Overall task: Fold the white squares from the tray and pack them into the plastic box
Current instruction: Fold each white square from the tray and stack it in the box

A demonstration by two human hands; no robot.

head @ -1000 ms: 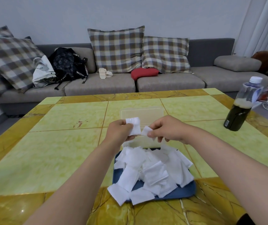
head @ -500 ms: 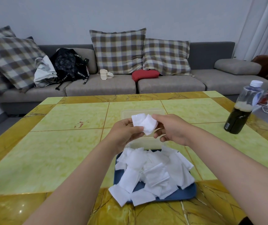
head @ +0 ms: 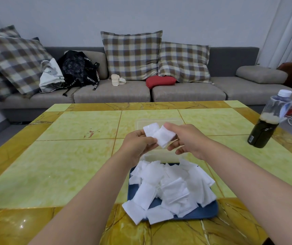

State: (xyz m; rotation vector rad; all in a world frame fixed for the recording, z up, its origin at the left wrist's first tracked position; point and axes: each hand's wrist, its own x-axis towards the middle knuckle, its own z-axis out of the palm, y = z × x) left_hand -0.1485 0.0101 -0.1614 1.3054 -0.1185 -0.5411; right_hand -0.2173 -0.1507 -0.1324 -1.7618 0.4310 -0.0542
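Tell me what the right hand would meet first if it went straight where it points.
Probably the left hand, which holds the same white square as the right hand; depth is unclear.

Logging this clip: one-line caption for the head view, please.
Left hand and right hand pinch a white square over the plastic box, blue tray of squares nearer.

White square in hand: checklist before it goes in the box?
1. Grip: left hand and right hand both pinch the white square. Ok.
2. Fold done: the layers look offset. Cannot tell.
3. Reach: plastic box sits just behind the hands. Ok.
4. Box open: its walls are clear and mostly hidden by the hands. Cannot tell.
5. Stock: pile spills over the near edge of the tray. Not ok.
6. Path: bottle stands well off to the right. Ok.
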